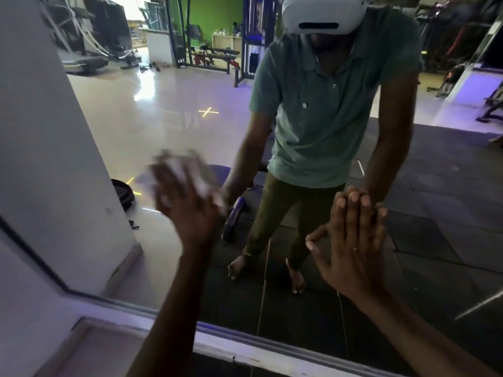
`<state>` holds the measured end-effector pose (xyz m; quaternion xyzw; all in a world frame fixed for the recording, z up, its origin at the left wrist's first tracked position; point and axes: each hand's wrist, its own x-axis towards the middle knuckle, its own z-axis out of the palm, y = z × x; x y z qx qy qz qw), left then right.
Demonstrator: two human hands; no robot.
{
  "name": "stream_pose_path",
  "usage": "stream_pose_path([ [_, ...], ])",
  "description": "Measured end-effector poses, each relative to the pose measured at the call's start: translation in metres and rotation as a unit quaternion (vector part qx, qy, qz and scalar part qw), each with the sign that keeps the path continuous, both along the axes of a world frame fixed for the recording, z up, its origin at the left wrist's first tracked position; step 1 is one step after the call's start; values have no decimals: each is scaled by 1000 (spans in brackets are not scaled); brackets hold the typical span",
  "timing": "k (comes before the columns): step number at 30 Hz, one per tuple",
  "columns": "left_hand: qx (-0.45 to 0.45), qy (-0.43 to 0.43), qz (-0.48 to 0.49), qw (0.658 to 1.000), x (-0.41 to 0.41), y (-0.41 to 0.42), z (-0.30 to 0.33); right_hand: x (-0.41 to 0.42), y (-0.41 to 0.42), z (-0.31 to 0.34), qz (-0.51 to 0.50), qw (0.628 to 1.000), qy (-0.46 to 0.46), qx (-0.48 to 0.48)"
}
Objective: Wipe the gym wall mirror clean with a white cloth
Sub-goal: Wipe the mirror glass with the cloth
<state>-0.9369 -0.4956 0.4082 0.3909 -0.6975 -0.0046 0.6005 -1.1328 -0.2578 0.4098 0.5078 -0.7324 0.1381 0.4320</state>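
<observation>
Your left hand (185,202), blurred at centre-left, presses the white cloth (187,172) on the mirror (163,110) with fingers spread. Your right hand (351,240), fingers straight and together, lies flat at lower right; it may smear the glass.

A large wall mirror (272,118) fills the view, edged at the bottom by a pale frame (245,346) and at the left by a white wall (32,159). Flat against its glass lie a blurred white cloth (190,172) under the left hand (187,202) and the straight-fingered right hand (351,240). The reflected floor (163,104) is glossy pale tile, with dark rubber mats (435,200) to the right, carrying weight benches (215,57) and machines.
</observation>
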Motion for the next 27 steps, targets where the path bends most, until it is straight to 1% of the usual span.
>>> stream_pose_path([
  [1, 84, 131, 34, 987, 6, -17, 8, -1, -2, -1, -1, 1000, 5, 3],
  [2, 151, 234, 52, 959, 5, -24, 18, 1, -5, -2, -7, 1000, 7, 1],
  [3, 197, 290, 61, 935, -5, -20, 28, 5, -9, -5, -14, 1000, 4, -6],
  [4, 220, 296, 59, 928, -21, -4, 35, 10, -14, -8, -17, 1000, -4, -15],
  [5, 209, 257, 54, 942, -39, 18, 37, 14, -18, -12, -16, 999, -14, -29],
  [6, 171, 180, 39, 968, -55, 45, 32, 16, -22, -14, -14, 999, -21, -42],
  [7, 116, 76, 9, 990, -66, 71, 22, 18, -25, -15, -14, 998, -23, -52],
  [8, 51, -32, -33, 998, -67, 88, 9, 18, -26, -15, -19, 998, -23, -56],
  [9, -20, -118, -64, 991, -57, 85, -2, 17, -27, -16, -26, 998, -20, -54],
  [10, -93, -177, -85, 976, -39, 67, -7, 16, -27, -17, -31, 998, -18, -49],
  [11, -142, -202, -89, 965, -19, 43, -9, 15, -27, -18, -33, 998, -16, -45],
  [12, -152, -197, -75, 966, -1, 19, -8, 15, -27, -19, -34, 998, -16, -43],
  [13, -118, -158, -49, 979, 14, -2, -3, 14, -27, -20, -33, 998, -15, -43],
  [14, -50, -86, -17, 995, 23, -18, 1, 14, -27, -21, -32, 998, -15, -43],
  [15, 28, 1, 21, 999, 23, -24, 6, 13, -27, -21, -33, 998, -13, -46],
  [16, 99, 94, 53, 989, 13, -17, 14, 13, -27, -21, -36, 998, -9, -48],
  [17, 150, 160, 64, 974, -5, 0, 22, 13, -27, -21, -39, 998, -7, -50],
  [18, 170, 171, 52, 969, -27, 25, 28, 13, -27, -21, -42, 998, -8, -51],
  [19, 158, 119, 24, 980, -47, 54, 28, 14, -28, -22, -43, 998, -8, -53],
  [20, 109, 21, -20, 994, -60, 80, 20, 15, -29, -22, -42, 998, -8, -53],
  [21, 33, -85, -74, 993, -64, 98, 9, 15, -28, -22, -41, 998, -8, -54],
  [22, -37, -163, -109, 980, -61, 97, -3, 15, -27, -22, -42, 998, -7, -52],
  [23, -95, -205, -124, 966, -51, 83, -8, 15, -27, -21, -45, 998, -7, -50],
  [24, -120, -214, -118, 962, -36, 64, -11, 16, -26, -20, -47, 998, -10, -51],
  [25, -111, -194, -92, 970, -22, 45, -11, 17, -25, -20, -46, 998, -13, -52],
  [27, -22, -101, -18, 995, 0, 16, -2, 19, -25, -18, -46, 998, -15, -50],
])
